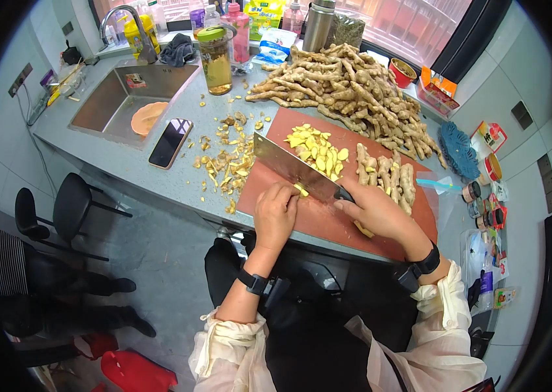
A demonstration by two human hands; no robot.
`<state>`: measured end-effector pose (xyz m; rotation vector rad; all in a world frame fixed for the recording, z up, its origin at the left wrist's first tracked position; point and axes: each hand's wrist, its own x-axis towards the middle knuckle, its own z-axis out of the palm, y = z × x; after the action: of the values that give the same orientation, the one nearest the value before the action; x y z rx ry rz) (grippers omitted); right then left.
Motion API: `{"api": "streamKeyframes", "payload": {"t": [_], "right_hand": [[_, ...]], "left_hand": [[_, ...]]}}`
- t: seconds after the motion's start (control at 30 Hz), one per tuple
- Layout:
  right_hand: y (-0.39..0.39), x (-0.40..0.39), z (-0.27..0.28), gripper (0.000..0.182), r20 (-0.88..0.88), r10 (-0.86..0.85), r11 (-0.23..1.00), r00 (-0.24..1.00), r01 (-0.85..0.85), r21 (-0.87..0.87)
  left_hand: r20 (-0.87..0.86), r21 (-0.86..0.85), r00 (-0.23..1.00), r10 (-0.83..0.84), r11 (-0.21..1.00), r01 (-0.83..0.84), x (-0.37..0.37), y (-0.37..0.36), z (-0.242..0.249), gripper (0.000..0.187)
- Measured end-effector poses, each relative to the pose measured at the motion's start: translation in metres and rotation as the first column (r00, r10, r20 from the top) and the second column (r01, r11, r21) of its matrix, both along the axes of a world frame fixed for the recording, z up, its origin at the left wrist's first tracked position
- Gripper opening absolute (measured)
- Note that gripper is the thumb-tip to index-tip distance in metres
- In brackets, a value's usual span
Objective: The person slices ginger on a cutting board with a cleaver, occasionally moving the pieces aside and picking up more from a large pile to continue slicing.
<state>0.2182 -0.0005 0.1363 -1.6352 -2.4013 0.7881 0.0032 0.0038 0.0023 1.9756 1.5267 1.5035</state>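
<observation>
My right hand [377, 210] is wrapped round the black handle of a wide cleaver [292, 163], whose blade slants up to the left over a reddish-brown cutting board [259, 183]. Close below the blade, my left hand [276, 212] has its fingers curled down on a small yellow piece of ginger [301, 189]. Beyond the blade lies a heap of sliced ginger [318, 149]. Several whole ginger roots [386, 173] lie in a row on the board's right side. A small ginger piece [363, 228] sits under my right wrist.
A large pile of ginger roots [348, 85] covers the back of the counter. Ginger scraps [227, 160] lie left of the board, beside a phone [171, 142]. The sink [109, 108] holds an orange bowl [148, 118]. A lidded jar of tea [216, 62] stands behind. At lower left, another person's legs [86, 307] show.
</observation>
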Motion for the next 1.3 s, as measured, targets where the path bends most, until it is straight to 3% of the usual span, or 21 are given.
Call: {"api": "streamKeyframes", "payload": {"t": [0.07,0.13,0.27,0.53,0.77,0.83,0.93,1.3], "right_hand": [[0.0,0.001,-0.001,0.049,0.021,-0.001,1.0,1.0,0.001,-0.011],[0.001,0.002,-0.003,0.038,-0.021,0.039,0.999,0.999,-0.039,0.021],[0.0,0.001,-0.002,0.04,-0.016,0.029,0.999,0.999,-0.029,0.016],[0.001,-0.015,-0.003,0.038,0.152,0.022,1.0,0.988,-0.02,-0.016],[0.004,-0.026,-0.029,0.036,0.091,-0.029,1.0,0.995,0.029,0.001],[0.006,-0.015,-0.038,0.037,-0.06,-0.02,0.998,0.998,0.023,0.059],[-0.001,-0.006,-0.032,0.04,-0.089,-0.027,0.997,0.996,0.033,0.068],[-0.002,-0.002,-0.009,0.043,0.041,0.021,1.0,0.999,-0.021,0.007]], "left_hand": [[-0.004,0.001,1.0,0.002,1.0,-0.002,0.0,0.0,0.0,0.011],[0.009,0.016,1.0,-0.005,1.0,0.005,0.0,0.001,0.0,0.011],[0.008,0.007,1.0,0.0,1.0,0.0,0.0,0.0,0.0,0.011],[-0.005,0.03,1.0,0.002,1.0,-0.001,0.0,0.001,0.0,0.011],[-0.007,0.019,1.0,0.001,1.0,-0.001,-0.001,0.0,-0.001,0.012],[-0.009,-0.025,1.0,-0.007,1.0,0.007,-0.001,0.0,-0.001,0.01],[-0.011,-0.024,1.0,0.006,1.0,-0.007,0.0,-0.001,-0.001,0.01],[-0.013,0.02,1.0,0.006,1.0,-0.006,0.0,-0.001,0.0,0.012]]}}
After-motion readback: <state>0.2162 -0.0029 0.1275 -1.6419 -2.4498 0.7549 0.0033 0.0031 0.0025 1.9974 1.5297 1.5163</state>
